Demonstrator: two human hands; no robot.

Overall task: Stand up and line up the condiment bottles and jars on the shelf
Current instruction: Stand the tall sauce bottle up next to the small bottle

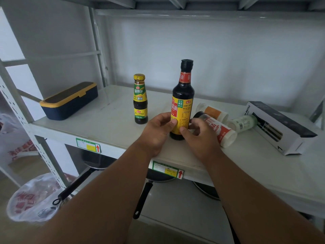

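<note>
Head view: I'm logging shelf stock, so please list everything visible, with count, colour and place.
Tall dark soy sauce bottle with yellow-red label: 1, upright, shelf front centre.
Small dark sauce bottle with yellow cap: 1, upright, to its left.
White shaker jars: 3, orange, red and green labels, lying on their sides, right of the tall bottle.
Navy box with yellow rim: 1, shelf left.
Black-and-white carton: 1, shelf right.
White metal shelf: 1.
Green-yellow price tags: 2, shelf edge.
Black frying pans: 3, lower shelf.
Clear plastic bag: 1, bottom left.
Left hand, right hand: both grip the tall bottle.
</note>
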